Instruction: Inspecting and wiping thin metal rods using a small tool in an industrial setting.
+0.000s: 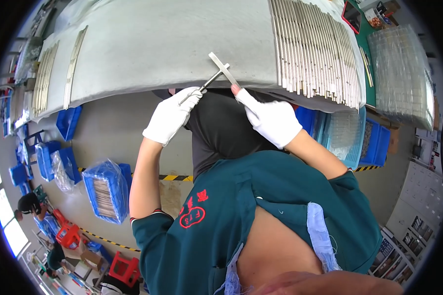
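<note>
My left hand (172,116), in a white glove, is closed around a slim metal strip (211,80) that slants up to the right. Between the thumb and fingers of my right hand (273,120), also gloved but with a bare fingertip showing, is a flat silvery metal bar (215,59). It leans up to the left and crosses the strip near the strip's far end. Both pieces are held at the near edge of a table covered with a grey-white cloth (182,44). Whether they touch at the crossing is hard to make out.
Long metal strips (312,49) lie side by side on the table's right; smaller groups (74,69) lie at its left. Clear plastic trays (401,73) are stacked at far right. Blue crates (376,142) stand below, and a bagged blue crate (106,191) sits on the floor at left.
</note>
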### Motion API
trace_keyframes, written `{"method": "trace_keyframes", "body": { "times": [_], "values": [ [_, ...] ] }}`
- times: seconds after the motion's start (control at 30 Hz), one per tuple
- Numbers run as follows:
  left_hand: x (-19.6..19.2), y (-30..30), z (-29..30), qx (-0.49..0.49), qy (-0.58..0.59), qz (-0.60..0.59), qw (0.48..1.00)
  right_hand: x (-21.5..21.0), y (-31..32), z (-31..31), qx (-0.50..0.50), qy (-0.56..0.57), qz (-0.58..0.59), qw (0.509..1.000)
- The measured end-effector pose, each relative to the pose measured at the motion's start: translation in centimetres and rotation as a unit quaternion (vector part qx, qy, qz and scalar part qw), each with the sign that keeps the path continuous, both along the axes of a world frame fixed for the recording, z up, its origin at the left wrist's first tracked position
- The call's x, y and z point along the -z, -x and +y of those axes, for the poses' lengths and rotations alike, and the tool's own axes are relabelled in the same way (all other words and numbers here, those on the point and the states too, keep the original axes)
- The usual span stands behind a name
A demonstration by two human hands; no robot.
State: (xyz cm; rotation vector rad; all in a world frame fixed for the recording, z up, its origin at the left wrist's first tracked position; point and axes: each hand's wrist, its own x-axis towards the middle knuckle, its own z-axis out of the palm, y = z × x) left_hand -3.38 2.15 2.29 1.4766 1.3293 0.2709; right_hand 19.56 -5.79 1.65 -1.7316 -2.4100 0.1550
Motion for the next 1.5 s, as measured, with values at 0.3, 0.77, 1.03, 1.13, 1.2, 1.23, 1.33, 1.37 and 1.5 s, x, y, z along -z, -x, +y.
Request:
{"method": "trace_keyframes", "body": {
  "times": [0.3, 0.77, 1.03, 1.13, 1.2, 1.23, 1.33, 1.37, 1.5],
  "values": [
    [0.8, -2.7, -3.2, -0.111, 0.090, -0.142, 0.980, 1.1, -0.6, -0.1, 0.023, -0.089, 0.065, 0.994],
    [4.7, -7.4, -7.2, -0.196, -0.056, -0.273, 0.940, -1.1, 0.7, -0.3, 0.021, 0.028, -0.034, 0.999],
    [4.0, -7.7, -7.3, -0.249, 0.022, -0.295, 0.922, -0.9, 0.8, -0.2, 0.014, 0.013, -0.052, 0.998],
    [4.1, -7.7, -7.3, -0.243, 0.001, -0.303, 0.922, -0.9, 0.8, 0.3, 0.016, 0.010, -0.036, 0.999],
    [3.9, -7.7, -7.2, -0.229, -0.009, -0.294, 0.928, -0.5, 1.0, 1.2, 0.014, -0.068, -0.010, 0.998],
    [3.7, -7.6, -7.1, -0.228, -0.009, -0.294, 0.928, -0.5, 1.1, 1.3, 0.014, -0.069, -0.010, 0.997],
    [3.5, -7.5, -7.1, -0.225, 0.013, -0.275, 0.935, -1.0, 1.1, 0.9, 0.013, -0.020, -0.027, 0.999],
    [4.1, -7.4, -7.2, -0.217, -0.016, -0.266, 0.939, -1.4, 0.9, 0.1, 0.015, 0.020, -0.055, 0.998],
    [3.4, -7.8, -7.3, -0.230, -0.010, -0.301, 0.925, -0.4, 0.9, 0.6, 0.027, -0.045, -0.006, 0.999]
  ]
}}
